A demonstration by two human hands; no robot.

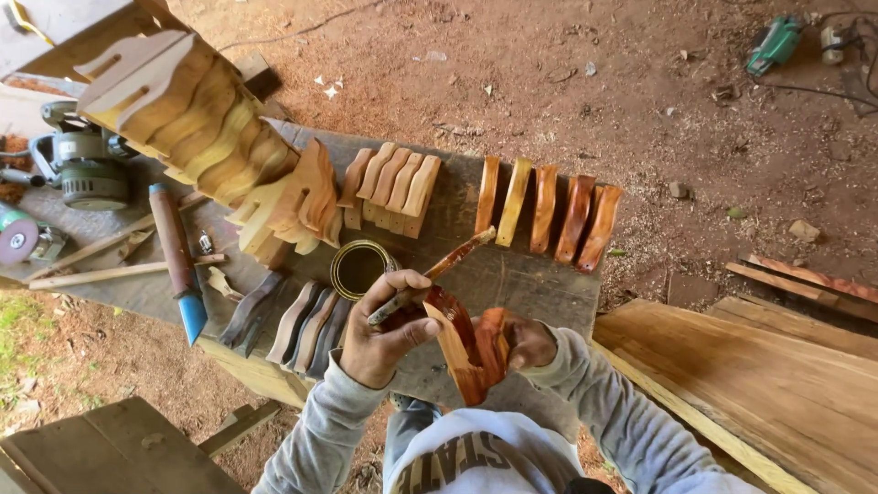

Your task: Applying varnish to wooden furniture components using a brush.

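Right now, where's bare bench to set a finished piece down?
Bare bench top lies between the open tin and the row of five stained pieces, just ahead of the left hand with the brush and the right hand holding the wet piece. Left of the tin is crowded: unfinished stacks, dark pieces, tools.
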